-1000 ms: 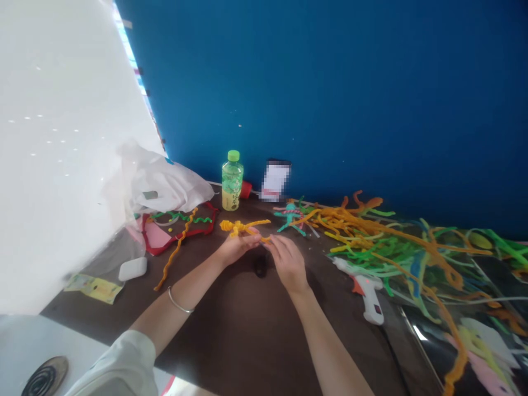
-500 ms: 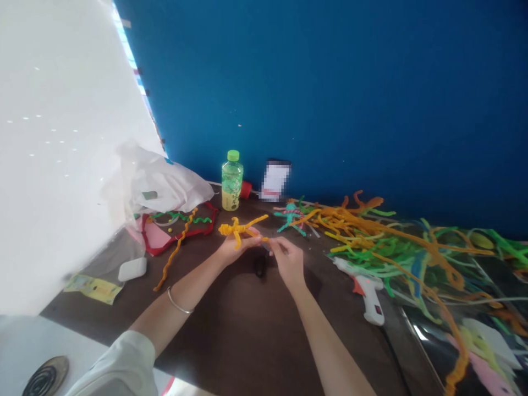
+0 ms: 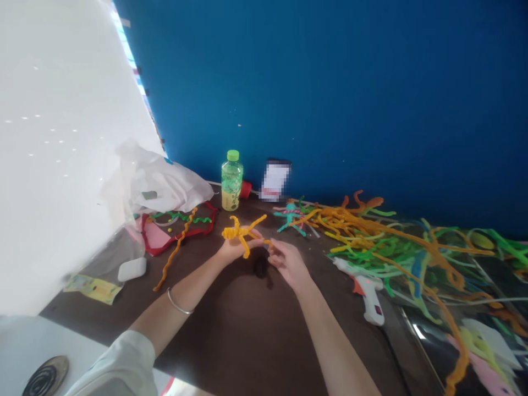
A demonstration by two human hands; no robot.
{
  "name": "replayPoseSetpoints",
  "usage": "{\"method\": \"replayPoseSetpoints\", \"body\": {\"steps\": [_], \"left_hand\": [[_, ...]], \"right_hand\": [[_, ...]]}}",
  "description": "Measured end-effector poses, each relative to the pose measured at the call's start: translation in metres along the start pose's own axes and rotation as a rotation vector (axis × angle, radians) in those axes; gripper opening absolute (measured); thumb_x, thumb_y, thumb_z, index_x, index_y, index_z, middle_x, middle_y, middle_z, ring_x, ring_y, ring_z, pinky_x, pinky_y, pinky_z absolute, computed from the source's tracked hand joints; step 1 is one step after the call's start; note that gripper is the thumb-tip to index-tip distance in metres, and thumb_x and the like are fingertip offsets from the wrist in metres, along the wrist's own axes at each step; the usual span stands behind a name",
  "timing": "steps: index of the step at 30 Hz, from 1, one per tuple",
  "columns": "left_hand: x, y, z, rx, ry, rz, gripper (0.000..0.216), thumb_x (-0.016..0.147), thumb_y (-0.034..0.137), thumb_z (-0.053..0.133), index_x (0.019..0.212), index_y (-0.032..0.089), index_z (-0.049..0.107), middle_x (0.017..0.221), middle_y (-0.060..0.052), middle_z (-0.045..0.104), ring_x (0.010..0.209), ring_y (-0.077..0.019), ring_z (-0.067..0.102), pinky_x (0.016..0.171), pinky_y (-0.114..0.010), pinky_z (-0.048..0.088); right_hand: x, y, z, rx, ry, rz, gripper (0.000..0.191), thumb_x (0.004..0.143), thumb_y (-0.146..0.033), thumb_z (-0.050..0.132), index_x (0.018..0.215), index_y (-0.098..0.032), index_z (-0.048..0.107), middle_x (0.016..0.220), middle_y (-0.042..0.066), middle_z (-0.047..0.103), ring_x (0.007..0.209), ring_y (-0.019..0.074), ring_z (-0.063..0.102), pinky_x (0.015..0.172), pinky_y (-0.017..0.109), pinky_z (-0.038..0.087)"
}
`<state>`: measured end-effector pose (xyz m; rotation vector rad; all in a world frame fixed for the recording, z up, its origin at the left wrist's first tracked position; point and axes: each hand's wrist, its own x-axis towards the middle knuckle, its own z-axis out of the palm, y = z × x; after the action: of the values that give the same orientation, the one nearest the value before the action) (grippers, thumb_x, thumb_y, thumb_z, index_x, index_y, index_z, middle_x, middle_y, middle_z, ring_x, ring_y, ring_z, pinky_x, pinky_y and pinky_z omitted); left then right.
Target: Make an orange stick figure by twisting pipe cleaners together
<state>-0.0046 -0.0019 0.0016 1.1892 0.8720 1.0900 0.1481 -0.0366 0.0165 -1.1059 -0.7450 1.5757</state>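
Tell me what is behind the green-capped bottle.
The blue wall stands behind the bottle, and a red object pokes out just right of it. Any part of that object behind the bottle is hidden.

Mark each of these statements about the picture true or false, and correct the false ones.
1. The left hand holds a yellow pipe-cleaner figure. True.
2. The bangle is on the right wrist. False: the bangle is on the left wrist.
3. A hot glue gun lies to the right of the right hand. True.
4. The green-capped bottle lies on its side. False: the green-capped bottle stands upright.
5. The right hand holds the teal pipe-cleaner figure. False: the teal pipe-cleaner figure lies on the table, beyond the hands.
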Motion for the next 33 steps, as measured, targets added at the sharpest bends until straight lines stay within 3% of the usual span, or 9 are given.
{"method": "replayPoseSetpoints", "body": {"steps": [3,7,10,13,18,23,29,33], "left_hand": [[-0.002,0.004,0.003,-0.183,0.029,-0.046,0.02,0.058,0.022,0.072,0.072,0.015,0.06,0.067,-0.001,0.061,0.063,-0.0114,0.058,0.068,-0.029,0.048],[-0.001,0.004,0.003,-0.321,0.031,-0.094,0.021,0.057,0.017,0.072,0.073,0.014,0.059,0.069,-0.002,0.059,0.061,-0.0097,0.057,0.064,-0.025,0.048],[0.0,0.002,0.001,-0.369,0.001,-0.129,0.02,0.057,0.015,0.072,0.073,0.013,0.059,0.068,-0.002,0.058,0.063,-0.01,0.057,0.063,-0.023,0.048],[0.001,0.001,0.0,-0.393,-0.011,-0.15,0.021,0.057,0.015,0.072,0.073,0.013,0.058,0.068,-0.001,0.058,0.065,-0.0099,0.058,0.063,-0.022,0.048],[0.0,0.002,0.001,-0.388,-0.016,-0.134,0.021,0.059,0.015,0.072,0.074,0.014,0.058,0.07,-0.001,0.058,0.065,-0.0089,0.058,0.064,-0.022,0.048],[0.001,-0.003,0.001,-0.297,0.0,-0.096,0.023,0.057,0.018,0.073,0.074,0.014,0.059,0.069,-0.002,0.058,0.061,-0.0102,0.057,0.064,-0.025,0.05],[0.0,-0.003,0.0,-0.185,-0.021,-0.032,0.02,0.058,0.019,0.072,0.074,0.016,0.061,0.072,-0.002,0.06,0.064,-0.0109,0.058,0.068,-0.027,0.049],[0.001,-0.003,-0.001,-0.113,-0.028,-0.038,0.02,0.058,0.022,0.072,0.073,0.017,0.06,0.073,-0.001,0.061,0.067,-0.0114,0.059,0.071,-0.028,0.048]], "right_hand": [[-0.002,0.002,0.0,-0.286,0.088,-0.342,0.024,0.063,-0.034,0.068,0.079,-0.018,0.06,0.069,0.001,0.06,0.055,0.0104,0.054,0.054,0.025,0.047],[-0.006,0.005,-0.004,-0.843,0.05,-0.795,0.02,0.075,-0.03,0.057,0.094,-0.024,0.062,0.09,0.005,0.066,0.082,0.0186,0.061,0.082,0.036,0.047],[-0.007,0.009,-0.009,-1.059,0.052,-0.956,0.02,0.083,-0.026,0.048,0.094,-0.025,0.064,0.094,0.004,0.067,0.086,0.0188,0.062,0.084,0.035,0.046],[-0.006,0.011,-0.011,-1.124,0.071,-1.001,0.02,0.083,-0.026,0.049,0.095,-0.023,0.064,0.093,0.005,0.068,0.085,0.0193,0.063,0.082,0.034,0.047],[-0.006,0.01,-0.007,-0.993,0.116,-0.89,0.018,0.082,-0.031,0.049,0.086,-0.022,0.064,0.083,0.005,0.068,0.076,0.0187,0.063,0.076,0.033,0.048],[-0.005,0.005,-0.002,-0.637,0.123,-0.505,0.025,0.076,-0.042,0.053,0.072,-0.019,0.06,0.06,0.002,0.061,0.049,0.0132,0.054,0.052,0.026,0.044],[-0.001,0.004,0.002,-0.316,0.029,-0.252,0.032,0.068,-0.044,0.062,0.055,-0.016,0.052,0.047,-0.004,0.049,0.038,0.0055,0.039,0.04,0.02,0.029],[-0.001,0.004,0.004,-0.048,-0.065,-0.066,0.032,0.063,-0.039,0.068,0.055,-0.015,0.048,0.047,-0.006,0.042,0.038,0.0026,0.03,0.038,0.019,0.022]]}}
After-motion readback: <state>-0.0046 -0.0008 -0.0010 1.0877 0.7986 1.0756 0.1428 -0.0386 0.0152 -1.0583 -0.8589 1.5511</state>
